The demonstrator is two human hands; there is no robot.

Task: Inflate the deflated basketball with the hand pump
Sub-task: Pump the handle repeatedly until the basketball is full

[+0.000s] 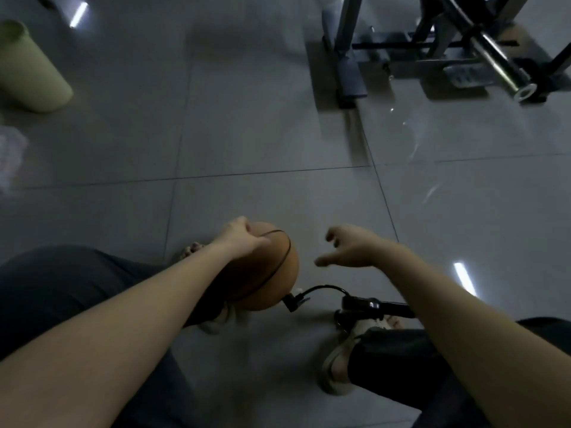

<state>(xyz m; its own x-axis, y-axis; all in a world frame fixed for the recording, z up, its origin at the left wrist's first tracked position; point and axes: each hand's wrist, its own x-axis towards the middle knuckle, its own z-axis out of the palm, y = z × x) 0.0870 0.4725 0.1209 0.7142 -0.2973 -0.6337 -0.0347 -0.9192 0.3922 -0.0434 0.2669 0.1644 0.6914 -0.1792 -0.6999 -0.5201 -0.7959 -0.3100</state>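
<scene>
On the tiled floor (262, 134), between the legs, the basketball (275, 273) is seated and held from above by the left hand (244, 237), fingers curled over its top. The right hand (349, 247) is hung just right of it, fingers loosely spread, nothing held. The hose (321, 288) is plugged in at the basketball's lower right, so the valve faces the hand pump (380, 305). The barrel's long axis is run left-right in view from its base by the right foot (336, 362). The handle end is hidden under the right forearm, and flat or tilted cannot be told. The basketball is judged light, soft while underfilled, grippy, prone to roll: best pinned from the top. The pump is judged rigid: handle gripped, base braced.
</scene>
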